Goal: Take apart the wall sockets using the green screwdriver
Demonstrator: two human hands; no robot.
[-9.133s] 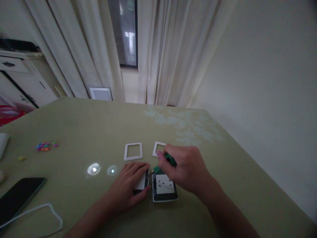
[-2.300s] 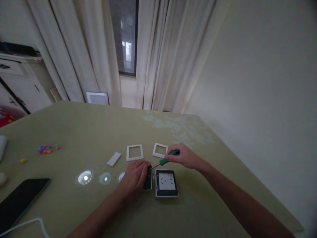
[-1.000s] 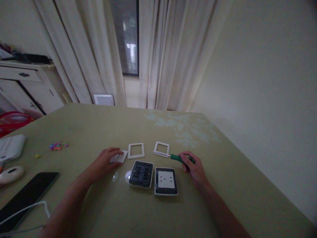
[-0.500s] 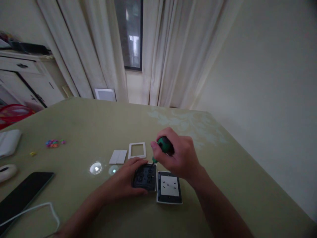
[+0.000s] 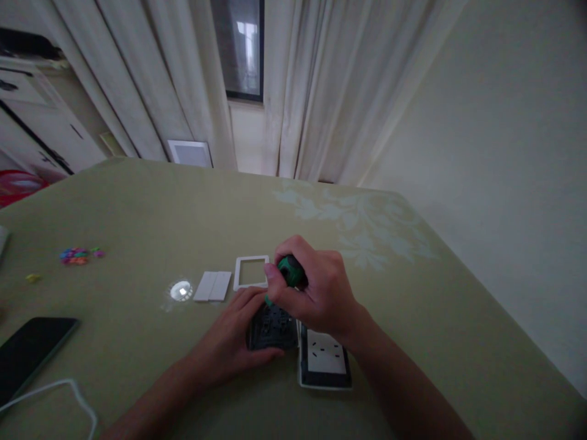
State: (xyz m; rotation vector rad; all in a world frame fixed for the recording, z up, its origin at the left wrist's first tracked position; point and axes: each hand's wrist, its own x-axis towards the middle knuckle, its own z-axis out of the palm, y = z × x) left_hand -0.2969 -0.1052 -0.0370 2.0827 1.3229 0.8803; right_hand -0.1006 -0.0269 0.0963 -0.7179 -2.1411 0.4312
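Observation:
My right hand [image 5: 316, 287] is wrapped round the green and black handle of a screwdriver [image 5: 292, 271], which points down at the dark switch module. The screwdriver's tip is hidden behind my fingers. With thumb and fingers on its near and far edges, my left hand [image 5: 238, 336] grips the black switch module [image 5: 274, 329] on the table. Touching or close beside it on the right lies a wall socket [image 5: 326, 354] with a white slotted face and a dark frame, partly covered by my right wrist. Just beyond my left fingers are a white square frame [image 5: 237, 273] and two white switch plates [image 5: 213, 286].
A black phone [image 5: 34, 348] and a white cable [image 5: 68, 383] lie at the left. Further back are small coloured pieces [image 5: 76, 255] and a yellow bit [image 5: 33, 278]. A round light reflection shows on the green tabletop [image 5: 183, 214]. Curtains and a wall stand behind.
The view has tilted down and turned slightly right. My right hand with the screwdriver has shifted left over the switch module, towards its far left corner. My left hand keeps its hold.

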